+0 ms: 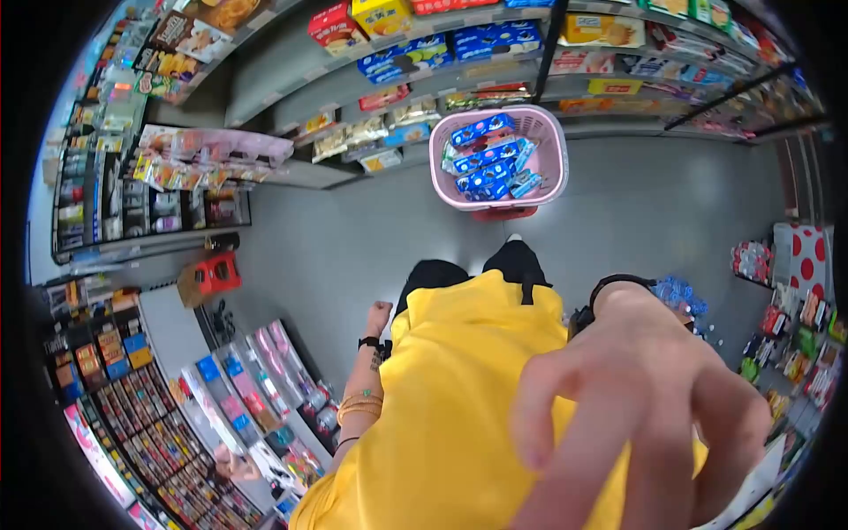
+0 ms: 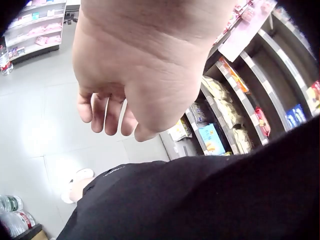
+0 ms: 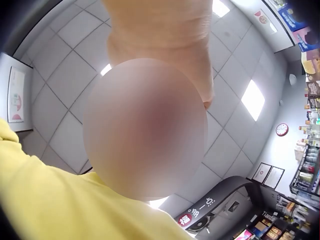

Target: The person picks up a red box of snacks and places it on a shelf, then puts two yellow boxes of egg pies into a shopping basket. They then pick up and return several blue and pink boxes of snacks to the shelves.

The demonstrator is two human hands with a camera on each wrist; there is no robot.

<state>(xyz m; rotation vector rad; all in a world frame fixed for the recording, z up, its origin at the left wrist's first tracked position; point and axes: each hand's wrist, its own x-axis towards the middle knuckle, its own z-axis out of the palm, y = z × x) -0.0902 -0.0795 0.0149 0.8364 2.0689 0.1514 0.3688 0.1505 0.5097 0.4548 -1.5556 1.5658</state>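
Note:
My right hand [image 1: 649,380] is raised close in front of the head view, over the yellow shirt [image 1: 468,397], its fingers spread and loosely bent around nothing. In the right wrist view, that hand [image 3: 160,40] is seen against the ceiling, its lower part hidden by a blurred oval. My left hand [image 1: 380,318] hangs low beside the dark trousers, near no goods. The left wrist view has this hand [image 2: 145,70] with loosely curled, empty fingers above the floor. A pink basket [image 1: 565,168] stands ahead of the feet, with several blue packets [image 1: 484,159] in it.
Stocked shelves [image 1: 495,71] run behind the basket and curve round to the left. Racks of small goods [image 1: 168,433] stand at lower left, near a red and brown box [image 1: 212,278]. More goods [image 1: 786,327] are at the right. Bottles [image 2: 17,220] stand at lower left in the left wrist view.

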